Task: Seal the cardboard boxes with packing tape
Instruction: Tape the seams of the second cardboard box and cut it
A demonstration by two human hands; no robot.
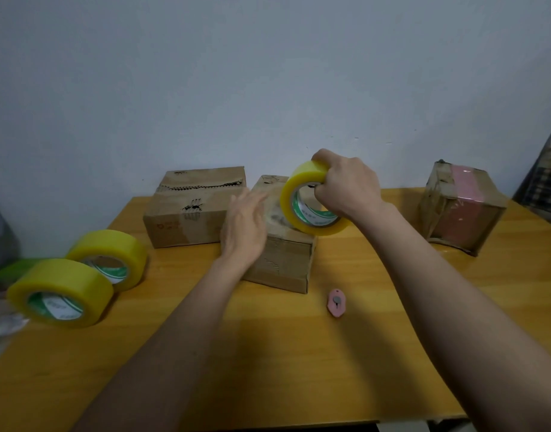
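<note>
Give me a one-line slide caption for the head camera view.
Right hand grips a yellow tape roll over the small cardboard box while the open left hand hovers at its top.

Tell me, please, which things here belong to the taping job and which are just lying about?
In use: tape roll in the right hand; middle box under the left hand; left box; pink cutter.
Lying about: two spare rolls; already taped box.
</note>
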